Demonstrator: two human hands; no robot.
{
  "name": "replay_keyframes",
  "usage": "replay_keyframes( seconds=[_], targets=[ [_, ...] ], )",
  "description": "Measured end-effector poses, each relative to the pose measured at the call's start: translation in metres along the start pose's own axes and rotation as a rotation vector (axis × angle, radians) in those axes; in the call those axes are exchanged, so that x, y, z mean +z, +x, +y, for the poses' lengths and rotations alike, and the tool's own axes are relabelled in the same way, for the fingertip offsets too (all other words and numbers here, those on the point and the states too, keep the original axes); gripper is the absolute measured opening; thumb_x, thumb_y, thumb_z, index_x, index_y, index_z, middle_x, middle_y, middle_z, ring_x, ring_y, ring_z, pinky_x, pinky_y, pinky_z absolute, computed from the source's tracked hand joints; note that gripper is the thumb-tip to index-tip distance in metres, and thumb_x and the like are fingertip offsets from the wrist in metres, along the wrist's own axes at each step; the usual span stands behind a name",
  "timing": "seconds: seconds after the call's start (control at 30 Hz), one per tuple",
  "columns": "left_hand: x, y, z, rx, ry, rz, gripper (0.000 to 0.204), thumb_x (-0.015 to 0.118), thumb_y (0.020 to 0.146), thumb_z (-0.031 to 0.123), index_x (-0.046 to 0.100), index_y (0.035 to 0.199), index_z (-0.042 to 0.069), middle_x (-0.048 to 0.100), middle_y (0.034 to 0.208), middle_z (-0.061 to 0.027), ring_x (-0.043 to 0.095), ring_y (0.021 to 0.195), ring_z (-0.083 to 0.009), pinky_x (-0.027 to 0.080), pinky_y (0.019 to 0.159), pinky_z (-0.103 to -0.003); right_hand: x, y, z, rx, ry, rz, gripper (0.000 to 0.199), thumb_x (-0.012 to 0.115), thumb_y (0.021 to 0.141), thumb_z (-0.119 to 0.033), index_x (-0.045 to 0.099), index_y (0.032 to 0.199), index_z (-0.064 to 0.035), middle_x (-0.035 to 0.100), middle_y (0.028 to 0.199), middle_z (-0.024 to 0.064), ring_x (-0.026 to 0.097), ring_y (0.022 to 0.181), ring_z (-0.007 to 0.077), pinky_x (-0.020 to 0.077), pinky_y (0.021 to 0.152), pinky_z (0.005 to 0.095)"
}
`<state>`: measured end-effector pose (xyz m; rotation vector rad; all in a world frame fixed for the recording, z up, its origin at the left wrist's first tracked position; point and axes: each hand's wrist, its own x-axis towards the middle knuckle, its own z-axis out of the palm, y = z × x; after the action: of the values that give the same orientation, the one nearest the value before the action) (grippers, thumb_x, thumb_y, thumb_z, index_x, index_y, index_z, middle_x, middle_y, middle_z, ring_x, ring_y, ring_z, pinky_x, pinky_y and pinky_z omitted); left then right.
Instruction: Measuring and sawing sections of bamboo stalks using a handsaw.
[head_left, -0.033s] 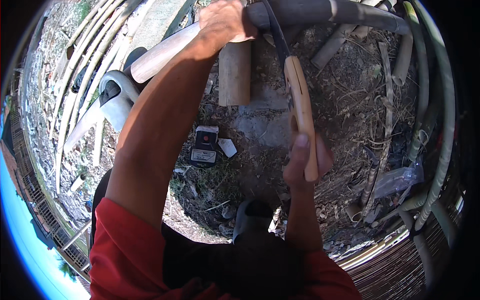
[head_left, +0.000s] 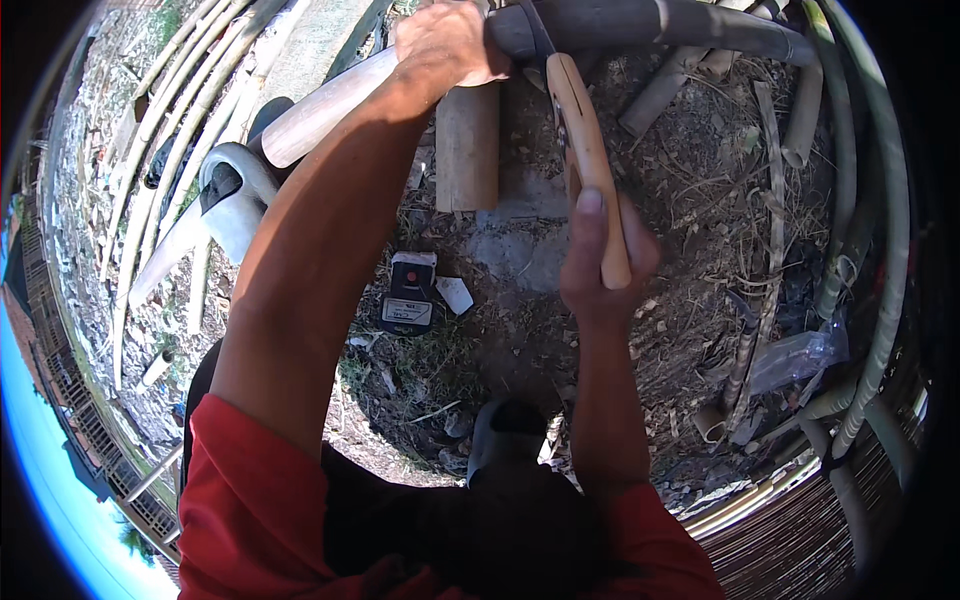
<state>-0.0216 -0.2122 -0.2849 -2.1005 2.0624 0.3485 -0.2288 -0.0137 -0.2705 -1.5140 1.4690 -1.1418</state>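
While the left hand (head_left: pixel 447 42) clamps a grey bamboo pole (head_left: pixel 650 25) outdoors, the right hand (head_left: pixel 605 262) grips a wooden-handled saw (head_left: pixel 588 150) cutting it. Below the pole, bare littered dirt ground (head_left: pixel 680 290) holds a small black-and-red device (head_left: pixel 409 292).

Small black box (head_left: pixel 408 293) w/ red top and white label (head_left: pixel 406 313), lying on ground; white card (head_left: pixel 455 294) just beside at 3 o'clock.

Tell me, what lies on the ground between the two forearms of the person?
In the head view, a small black device with a red button lies on the bare dirt, a small white piece beside it, between the left forearm and right forearm.
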Motion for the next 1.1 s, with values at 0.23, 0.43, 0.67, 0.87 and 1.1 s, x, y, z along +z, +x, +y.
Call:
replay_keyframes(
  seconds=[0.23,0.43,0.67,0.87,1.1],
  targets=[
    [-0.014,0.000,-0.006,-0.011,0.108,0.052,0.077,0.091,0.069,0.059,0.075,0.123,0.007,0.076,0.120,-0.0145,0.069,0.121,-0.0304,0.056,0.103,-0.042,-0.033,-0.080,0.018,-0.145,0.129,0.107,0.040,0.059,0.100,-0.029,0.066,0.084,0.0069,0.059,0.060,0.0097,0.060,0.051,0.0150,0.0450,0.049,0.0290],
    [-0.003,0.008,-0.009,-0.012,0.050,-0.029,0.085,0.092,0.070,0.057,0.067,0.136,0.010,0.072,0.127,-0.0146,0.067,0.125,-0.0304,0.055,0.105,-0.044,0.000,-0.006,-0.001,-0.011,0.152,0.062,0.031,0.065,0.098,-0.017,0.058,0.073,-0.0002,0.054,0.056,0.0018,0.052,0.048,0.0081,0.0384,0.046,0.0280],
    [-0.004,0.011,-0.017,-0.001,0.134,0.052,0.090,0.093,0.068,0.055,0.063,0.141,0.010,0.071,0.129,-0.0146,0.066,0.127,-0.0293,0.054,0.108,-0.042,-0.041,-0.092,0.021,-0.112,0.080,0.092,0.044,0.056,0.101,-0.032,0.069,0.088,0.0081,0.063,0.064,0.0113,0.061,0.053,0.0176,0.0471,0.051,0.0294],
    [0.006,0.013,-0.019,0.176,0.009,0.090,0.069,0.088,0.072,0.050,0.072,0.126,0.011,0.073,0.122,-0.0185,0.069,0.114,-0.0349,0.057,0.100,-0.047,0.015,0.027,0.006,-0.036,0.175,0.046,0.036,0.068,0.099,-0.018,0.053,0.069,-0.0051,0.050,0.054,-0.0002,0.050,0.048,0.0069,0.0365,0.046,0.0294],
    [-0.009,0.003,-0.007,-0.003,-0.015,0.066,0.070,0.094,0.069,0.050,0.075,0.120,0.006,0.076,0.119,-0.0176,0.071,0.117,-0.0342,0.057,0.102,-0.045,-0.033,-0.091,0.024,-0.142,0.132,0.128,0.047,0.055,0.101,-0.030,0.069,0.087,0.0122,0.060,0.062,0.0113,0.062,0.053,0.0178,0.0504,0.052,0.0299]
  ],
)
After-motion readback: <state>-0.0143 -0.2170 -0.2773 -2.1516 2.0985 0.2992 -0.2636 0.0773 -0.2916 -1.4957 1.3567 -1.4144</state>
